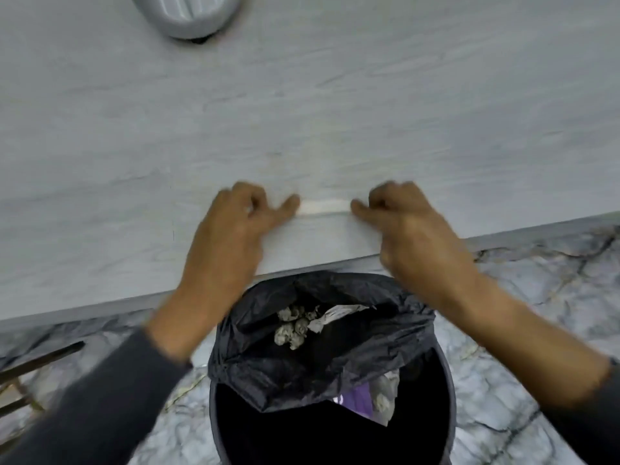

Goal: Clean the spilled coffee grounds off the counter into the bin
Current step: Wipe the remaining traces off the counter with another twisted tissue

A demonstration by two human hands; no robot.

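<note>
Plainly, the main risk here is overshoot at the counter [134,129] edge. Both hands rest on the near part of the surface: the left hand [235,226] and the right hand [412,226] each have fingers curled onto an end of a pale strip [323,208], possibly folded paper or cloth, stretched between them; motion blur hides whether they pinch it or only press it down. No coffee grounds are visible on the counter, so any remaining are too fine or too blurred to make out. The bin [335,380] stands on the floor just below the near edge, between the forearms, its black liner [369,330] sagging inward over crumpled waste. If the strip is dragged off-centre, grounds could fall onto the marble floor [536,297], or catch on the liner's folded lip. A grey object [188,15] sits far left.
</note>
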